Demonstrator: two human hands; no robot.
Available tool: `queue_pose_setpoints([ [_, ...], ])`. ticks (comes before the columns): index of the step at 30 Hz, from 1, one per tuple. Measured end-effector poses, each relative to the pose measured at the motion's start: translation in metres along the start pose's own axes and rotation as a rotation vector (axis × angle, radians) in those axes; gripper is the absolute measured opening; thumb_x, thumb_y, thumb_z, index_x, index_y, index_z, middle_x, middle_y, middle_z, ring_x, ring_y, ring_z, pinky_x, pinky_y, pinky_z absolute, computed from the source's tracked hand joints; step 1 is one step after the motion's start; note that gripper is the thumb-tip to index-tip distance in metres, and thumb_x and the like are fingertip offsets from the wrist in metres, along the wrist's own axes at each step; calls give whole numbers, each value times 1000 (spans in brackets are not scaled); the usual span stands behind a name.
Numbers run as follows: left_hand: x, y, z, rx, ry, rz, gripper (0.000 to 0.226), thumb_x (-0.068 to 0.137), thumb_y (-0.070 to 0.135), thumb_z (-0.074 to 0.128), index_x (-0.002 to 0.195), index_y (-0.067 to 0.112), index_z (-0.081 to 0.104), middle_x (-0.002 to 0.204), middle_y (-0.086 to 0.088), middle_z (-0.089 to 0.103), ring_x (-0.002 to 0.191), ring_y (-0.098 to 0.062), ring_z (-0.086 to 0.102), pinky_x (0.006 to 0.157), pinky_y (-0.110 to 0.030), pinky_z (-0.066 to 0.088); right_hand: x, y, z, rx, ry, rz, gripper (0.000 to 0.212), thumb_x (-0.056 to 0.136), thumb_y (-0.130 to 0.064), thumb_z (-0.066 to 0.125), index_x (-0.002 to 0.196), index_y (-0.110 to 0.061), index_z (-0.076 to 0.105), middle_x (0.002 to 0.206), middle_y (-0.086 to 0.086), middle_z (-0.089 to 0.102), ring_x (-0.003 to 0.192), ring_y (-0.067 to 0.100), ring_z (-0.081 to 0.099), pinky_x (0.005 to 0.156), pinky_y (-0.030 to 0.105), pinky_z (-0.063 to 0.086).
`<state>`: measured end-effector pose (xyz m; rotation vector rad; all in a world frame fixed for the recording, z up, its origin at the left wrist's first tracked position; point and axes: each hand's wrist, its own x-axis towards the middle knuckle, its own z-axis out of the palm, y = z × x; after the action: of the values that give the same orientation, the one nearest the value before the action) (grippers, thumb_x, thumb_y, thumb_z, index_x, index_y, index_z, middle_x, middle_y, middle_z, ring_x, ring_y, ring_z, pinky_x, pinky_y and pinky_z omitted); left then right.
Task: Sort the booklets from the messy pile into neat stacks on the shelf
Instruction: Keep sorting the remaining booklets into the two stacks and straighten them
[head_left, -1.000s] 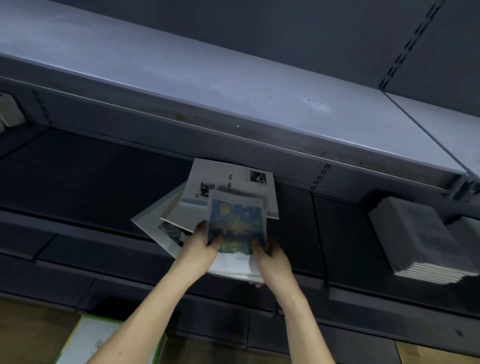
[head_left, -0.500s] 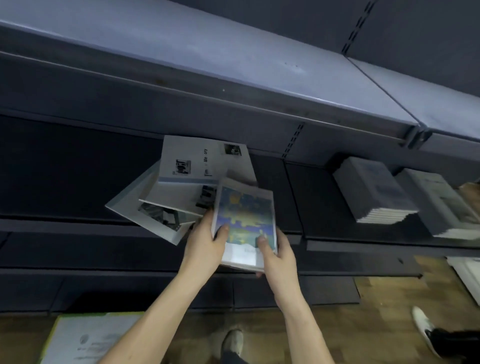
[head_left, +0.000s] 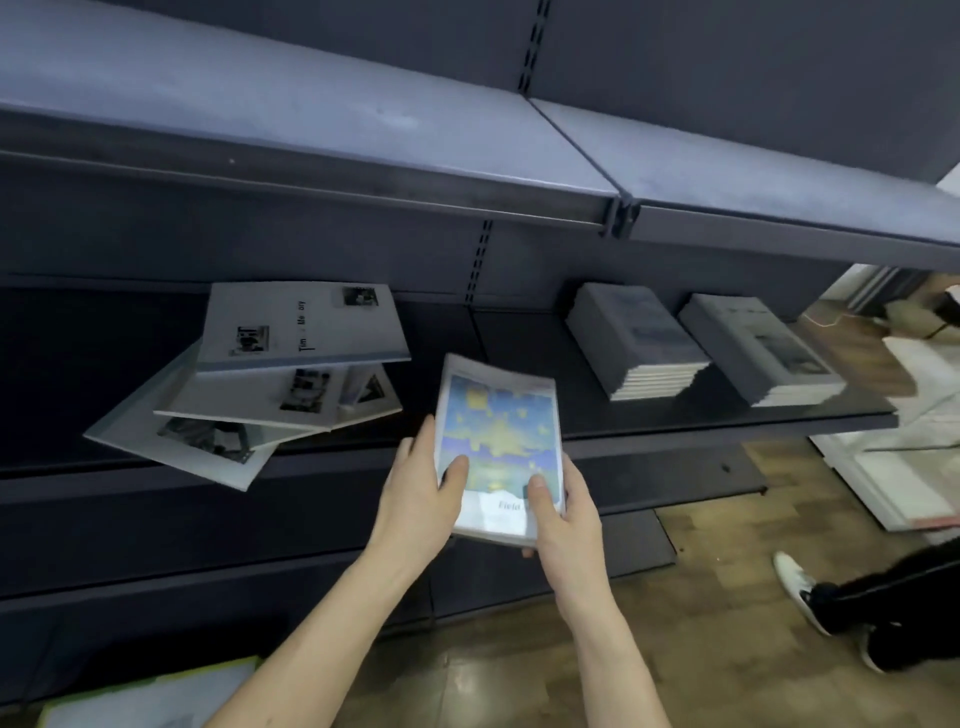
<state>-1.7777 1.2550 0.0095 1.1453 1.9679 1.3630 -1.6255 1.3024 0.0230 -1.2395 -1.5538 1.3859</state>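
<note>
A bundle of booklets with a blue-and-yellow cover (head_left: 500, 431) is held in front of the dark shelf (head_left: 675, 421). My left hand (head_left: 421, 499) grips its left edge, thumb on the cover. My right hand (head_left: 561, 519) grips its lower right corner, thumb on top. To the left, a messy pile of grey booklets (head_left: 270, 379) lies fanned out on the shelf, partly hanging over the front edge. Two neat stacks stand on the shelf to the right: a grey stack (head_left: 636, 340) and a second grey stack (head_left: 758, 348).
An upper shelf board (head_left: 363, 130) overhangs the working shelf. Below lie lower dark shelves and a wooden floor. A person's leg and white shoe (head_left: 800, 587) are at the lower right. White boards (head_left: 904, 483) lie on the floor at right, a green-edged sheet (head_left: 145, 696) at lower left.
Both hands have carried the blue-and-yellow bundle off the messy pile and to the right. The view has swung right, so both neat stacks now show.
</note>
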Motion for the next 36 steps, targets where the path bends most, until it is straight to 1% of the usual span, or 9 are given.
queue_pose_setpoints([
  [5,-19,31,61,73,-19,-22,50,98,32,46,147,35,33,127,2,49,114,-16,52,92,-36,48,-5,13,-70,-11,-30,-7,31,105,-25,48,126,-47,50,105,-18,70,84,12,70,54,28,51],
  [7,-29,45,88,77,-25,-26,50,98,31,45,147,36,32,122,3,50,106,-10,52,86,-31,47,-5,18,-101,-17,-41,-16,33,105,-26,46,129,-48,47,105,-19,70,82,12,69,55,27,51],
  [11,-45,73,139,72,-21,3,36,98,28,46,131,42,43,106,4,55,92,1,50,73,-22,48,-5,29,-161,-17,-65,-18,34,106,-26,43,129,-50,45,104,-21,69,79,5,68,55,24,50],
  [18,-65,105,203,55,26,-28,39,97,32,47,135,38,44,105,5,57,91,6,50,72,-20,45,0,44,-233,-14,-95,-3,35,105,-30,42,135,-49,42,109,-18,69,87,3,68,59,22,52],
  [21,-62,114,217,56,38,-45,42,96,34,47,138,37,43,107,6,57,93,4,52,77,-24,49,11,42,-251,-21,-113,-14,36,105,-29,42,138,-46,41,113,-17,68,92,4,68,60,22,52],
  [27,-35,129,236,46,58,-92,54,94,41,45,147,32,34,130,4,52,118,-12,50,99,-43,48,48,30,-268,-22,-148,-35,39,106,-28,42,139,-47,41,117,-27,63,102,-4,64,63,19,54],
  [31,-8,136,245,-8,55,-90,61,91,42,49,148,35,31,138,10,48,124,-9,47,103,-40,45,79,24,-271,-40,-133,-62,39,105,-28,43,138,-48,43,118,-24,64,103,4,65,64,26,57],
  [34,17,140,252,-105,29,-101,69,83,47,55,147,38,31,142,15,47,132,-11,44,108,-41,41,107,22,-274,-49,-110,-88,38,105,-24,43,138,-44,47,121,-17,66,105,8,65,66,25,53],
  [36,31,144,257,-150,14,-95,73,86,42,60,151,35,27,147,20,38,134,-4,38,108,-30,35,127,19,-276,-51,-96,-111,37,105,-23,44,138,-39,49,123,-13,67,108,10,66,77,30,53],
])
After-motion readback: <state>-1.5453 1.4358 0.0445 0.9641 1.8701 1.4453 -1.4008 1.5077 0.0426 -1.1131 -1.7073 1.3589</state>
